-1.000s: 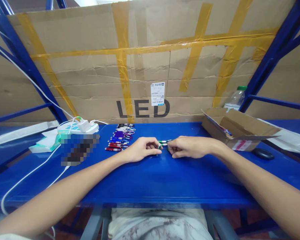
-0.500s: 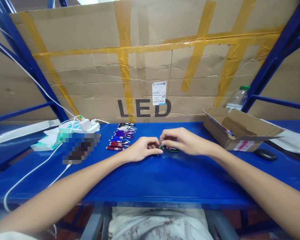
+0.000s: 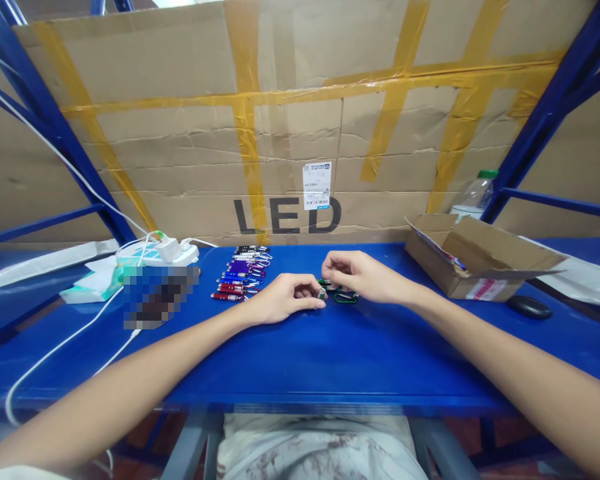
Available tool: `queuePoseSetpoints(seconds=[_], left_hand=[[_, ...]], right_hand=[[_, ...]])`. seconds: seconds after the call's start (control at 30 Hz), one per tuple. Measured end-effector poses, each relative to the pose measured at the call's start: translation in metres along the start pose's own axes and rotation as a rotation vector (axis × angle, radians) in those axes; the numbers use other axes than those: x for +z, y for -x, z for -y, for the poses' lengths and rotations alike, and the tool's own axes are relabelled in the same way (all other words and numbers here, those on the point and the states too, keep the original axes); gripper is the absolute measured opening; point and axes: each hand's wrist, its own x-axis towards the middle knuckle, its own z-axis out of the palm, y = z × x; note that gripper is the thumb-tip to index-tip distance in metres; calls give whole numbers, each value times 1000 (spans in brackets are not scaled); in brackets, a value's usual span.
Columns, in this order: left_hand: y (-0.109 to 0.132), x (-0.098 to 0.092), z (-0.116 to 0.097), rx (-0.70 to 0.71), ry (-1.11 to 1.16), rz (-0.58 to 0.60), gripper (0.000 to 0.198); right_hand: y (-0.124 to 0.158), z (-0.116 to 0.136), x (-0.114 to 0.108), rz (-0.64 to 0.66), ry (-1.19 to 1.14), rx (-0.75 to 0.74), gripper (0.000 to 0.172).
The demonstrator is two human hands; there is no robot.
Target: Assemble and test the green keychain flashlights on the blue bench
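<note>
The left hand (image 3: pixel 295 300) is hiding part of a small green piece (image 3: pixel 322 293); the right hand (image 3: pixel 357 276) is partly covering green items (image 3: pixel 347 299) on the surface (image 3: pixel 330 360). Mosaic blocks are obscuring a dark object (image 3: pixel 160 300). Print on the white label (image 3: pixel 317 181) is appearing too small to read. The carton (image 3: pixel 495 285) is concealing the base of the bottle (image 3: pixel 477 194). The view's edges are cutting off 2 arms (image 3: pixel 130 380).
</note>
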Motion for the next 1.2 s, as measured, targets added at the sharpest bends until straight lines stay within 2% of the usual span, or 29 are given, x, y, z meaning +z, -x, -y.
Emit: queuePoseSetpoints(seconds=[0.07,0.2,0.4,0.57,0.7,0.8,0.9,1.03,1.2], left_hand=[[0,0,0,-1,-8,-4,36],[0,0,-3,-7,-24,-13,35],[1,0,-3,4,-64,-47,38],[1,1,-3,1,-60,-39,35],[1,1,-5,-7,-43,-20,34],[1,1,-6,-16,-41,-15,32],[1,1,-5,-16,-36,-13,32],[0,1,-4,-16,-22,-5,33],[1,1,-4,-12,-23,-13,33]], right_hand=[[3,-1,-10,-16,239,-40,23],[7,-3,-28,217,434,-21,15],[8,-6,-30,377,487,28,16],[9,-9,-35,352,537,36,14],[11,-12,-39,421,568,114,12],[12,-12,-38,447,530,90,12],[11,-9,-36,386,435,-31,24],[8,-5,-34,195,330,-183,38],[5,-4,-30,58,178,-150,38]])
